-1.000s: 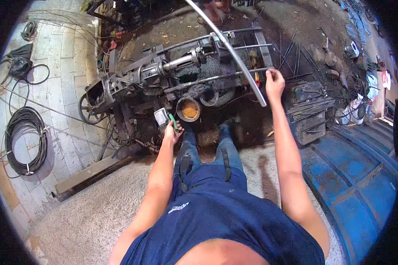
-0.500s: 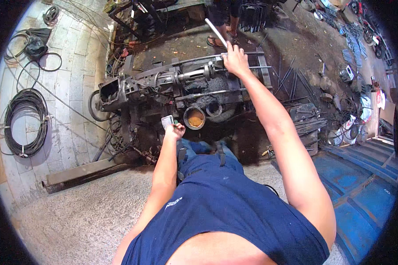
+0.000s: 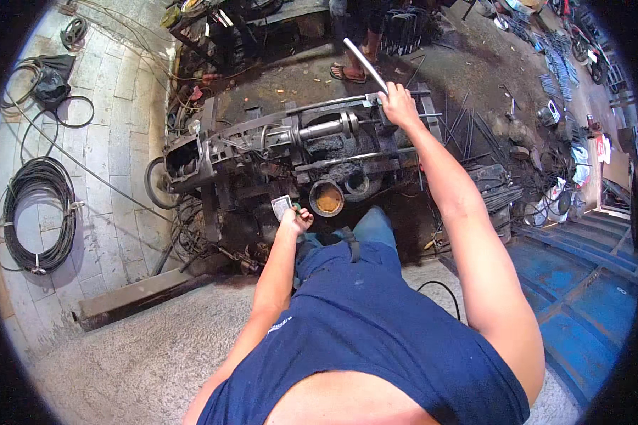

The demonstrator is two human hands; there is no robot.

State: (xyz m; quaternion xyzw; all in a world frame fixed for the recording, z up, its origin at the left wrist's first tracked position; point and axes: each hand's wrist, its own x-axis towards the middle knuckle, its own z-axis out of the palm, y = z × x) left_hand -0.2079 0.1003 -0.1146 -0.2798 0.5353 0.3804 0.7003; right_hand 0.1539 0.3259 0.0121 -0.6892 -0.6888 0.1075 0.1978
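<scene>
A dark, greasy machine (image 3: 276,152) with a shiny shaft stands on the ground in front of me. My right hand (image 3: 398,105) reaches over its far right end and grips a thin bright metal rod (image 3: 365,65) that slants up and away. My left hand (image 3: 295,218) is held low at the machine's near side, closed on a small grey switch box (image 3: 282,207). A round tin with orange-brown contents (image 3: 327,198) sits just right of that hand.
Coils of black cable (image 3: 39,212) lie on the tiled floor at left. A steel beam (image 3: 135,294) lies near my left side. Metal rods and scrap (image 3: 489,177) pile at right, beside a blue metal surface (image 3: 588,297). Another person's sandalled feet (image 3: 347,71) stand beyond the machine.
My right hand has moved the rod forward and left, from beside the machine to over its far end. The left hand has stayed at the switch box.
</scene>
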